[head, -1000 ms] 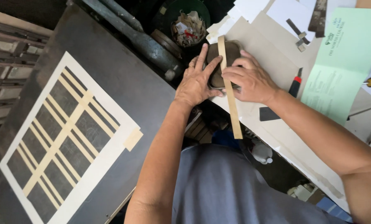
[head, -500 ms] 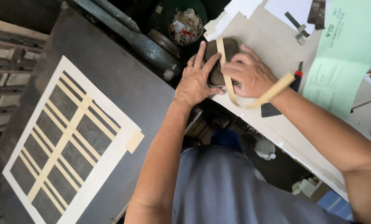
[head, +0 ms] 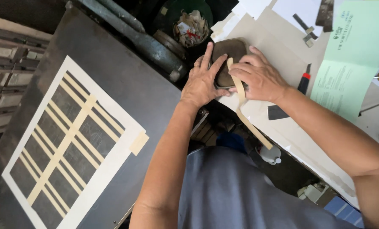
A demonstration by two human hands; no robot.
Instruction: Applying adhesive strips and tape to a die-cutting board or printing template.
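Observation:
My left hand [head: 203, 79] lies flat with spread fingers on the left edge of a dark, rounded flat block [head: 227, 51] that rests on a pale sheet of card [head: 278, 36]. My right hand [head: 259, 77] presses a long tan paper strip [head: 245, 114] against the block. The strip runs from under my right fingers down past the card's edge, and its free end hangs over the gap near my body.
A dark metal table [head: 126, 80] at left carries a white paper frame with a grid of tan strips [head: 68, 140]. On the card lie a red-and-black knife [head: 304, 80], a black square [head: 278, 112] and a green leaflet [head: 350, 59]. A bin of scraps [head: 189, 25] stands behind.
The tan strip, straight a second ago, bent and now droops limp below my right hand. Both hands stayed on the dark block.

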